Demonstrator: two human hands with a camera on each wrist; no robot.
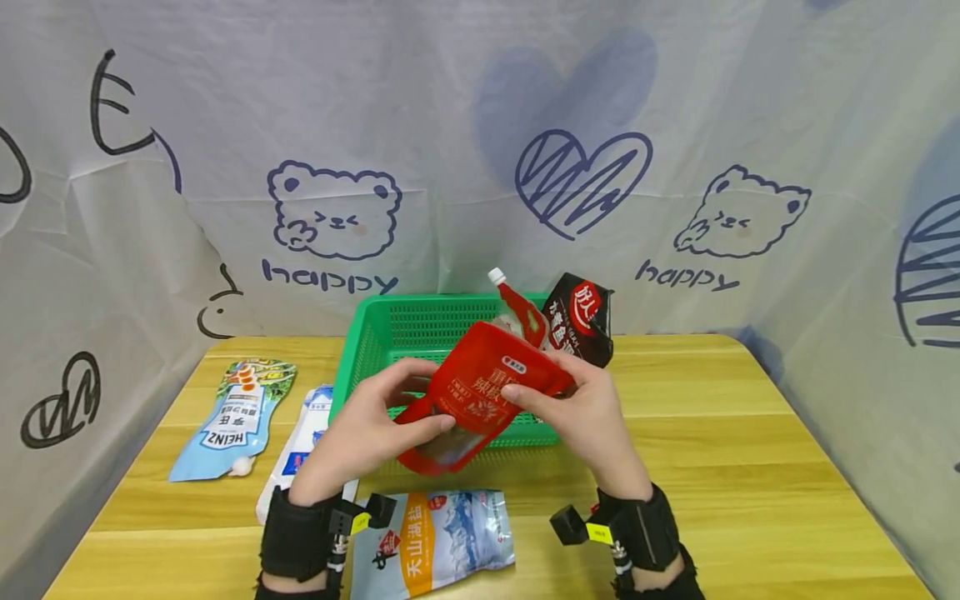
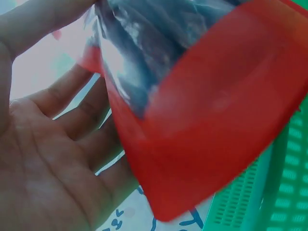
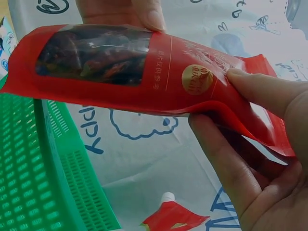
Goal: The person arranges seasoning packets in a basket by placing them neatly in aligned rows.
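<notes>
Both hands hold a red pouch (image 1: 483,383) over the green basket's near side. The pouch has a window of dark contents (image 3: 94,55), which look like dried chillies. My left hand (image 1: 386,421) pinches its lower left edge, thumb in front, with the other fingers spread behind. At the upper right end, my right hand (image 1: 588,408) grips it between thumb and fingers, and the film bends there. Inside the green basket (image 1: 525,433), behind the pouch, a red spouted pouch (image 1: 528,317) with a white cap leans beside a black packet (image 1: 588,329).
A light blue Heinz pouch (image 1: 232,421) lies at the table's left. Next to it, a white bag (image 1: 303,442) is partly covered by the left forearm. An orange and blue bag (image 1: 450,533) lies at the front. Behind the wooden table (image 1: 712,467) hangs a drawn-on white cloth (image 1: 450,100).
</notes>
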